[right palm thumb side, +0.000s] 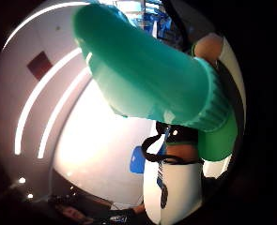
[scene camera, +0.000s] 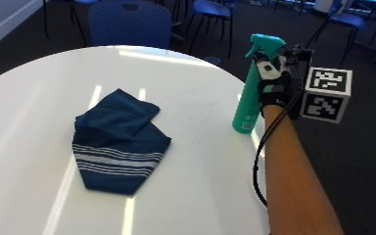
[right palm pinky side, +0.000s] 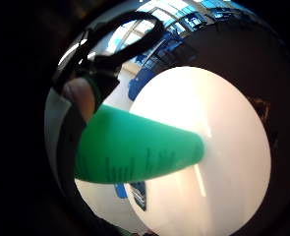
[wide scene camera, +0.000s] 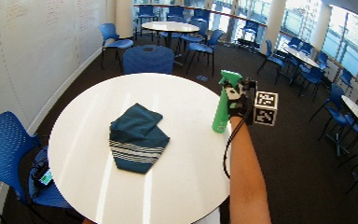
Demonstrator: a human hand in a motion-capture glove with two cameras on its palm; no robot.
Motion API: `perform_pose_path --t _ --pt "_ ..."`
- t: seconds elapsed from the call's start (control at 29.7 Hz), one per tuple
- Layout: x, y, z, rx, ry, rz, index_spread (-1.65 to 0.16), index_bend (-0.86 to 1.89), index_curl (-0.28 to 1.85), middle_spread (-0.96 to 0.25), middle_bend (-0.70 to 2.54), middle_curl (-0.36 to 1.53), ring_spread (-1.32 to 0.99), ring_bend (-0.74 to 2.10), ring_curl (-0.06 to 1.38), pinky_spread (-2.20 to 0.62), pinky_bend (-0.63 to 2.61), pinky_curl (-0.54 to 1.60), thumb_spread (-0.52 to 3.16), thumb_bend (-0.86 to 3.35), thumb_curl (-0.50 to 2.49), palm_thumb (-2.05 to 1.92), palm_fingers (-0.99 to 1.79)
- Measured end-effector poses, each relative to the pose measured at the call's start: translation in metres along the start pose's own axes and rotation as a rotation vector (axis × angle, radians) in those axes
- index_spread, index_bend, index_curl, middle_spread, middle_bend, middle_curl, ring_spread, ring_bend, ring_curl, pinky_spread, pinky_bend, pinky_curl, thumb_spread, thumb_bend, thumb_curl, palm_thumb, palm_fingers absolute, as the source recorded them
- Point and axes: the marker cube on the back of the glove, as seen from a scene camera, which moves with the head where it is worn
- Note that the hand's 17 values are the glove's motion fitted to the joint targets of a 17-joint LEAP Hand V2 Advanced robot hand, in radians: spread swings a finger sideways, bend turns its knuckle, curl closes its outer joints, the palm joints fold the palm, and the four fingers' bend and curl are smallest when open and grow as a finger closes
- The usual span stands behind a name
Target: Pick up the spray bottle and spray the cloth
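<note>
Green spray bottle [scene camera: 252,88] upright at the round white table's [scene camera: 194,196] right edge, gripped near its neck.

Left of it, centre frame, a folded blue striped cloth [scene camera: 118,140] lies flat, well apart. Blue chairs [scene camera: 130,22] ring the table on dark carpet; more tables and windows fill the upper right. The right hand [scene camera: 274,85] reaches up from lower right, forearm straight, fingers curled round the bottle below the trigger head.
</note>
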Motion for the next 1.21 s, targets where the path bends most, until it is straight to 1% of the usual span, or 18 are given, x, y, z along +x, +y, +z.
perform_pose_path --t 0.07,0.24,0.57,0.84,1.21 --pt "-0.003 -0.002 0.003 0.005 -0.036 -0.017 -0.37 0.17 0.32 -0.11 0.32 0.38 -0.10 0.43 0.33 0.18 0.18 0.29 1.13 0.01 0.45 0.81 1.05" --pt "-0.013 -0.004 0.012 0.039 -0.083 -0.054 -0.35 0.16 0.34 -0.12 0.33 0.41 -0.13 0.47 0.36 0.13 0.19 0.32 1.05 0.00 0.48 0.86 1.13" --pt "-0.013 -0.006 0.009 0.231 -0.102 -0.162 -0.33 0.16 0.38 -0.12 0.33 0.44 -0.14 0.52 0.41 -0.07 0.33 0.37 0.78 -0.03 0.56 0.90 1.30" --pt "-0.011 -0.006 0.004 0.307 -0.079 -0.193 -0.32 0.18 0.40 -0.13 0.36 0.46 -0.15 0.56 0.43 -0.16 0.39 0.39 0.64 -0.04 0.60 0.88 1.33" --pt "-0.004 -0.005 -0.010 0.341 -0.058 -0.218 -0.32 0.19 0.44 -0.13 0.39 0.48 -0.15 0.58 0.44 -0.19 0.42 0.39 0.55 -0.04 0.65 0.86 1.32"
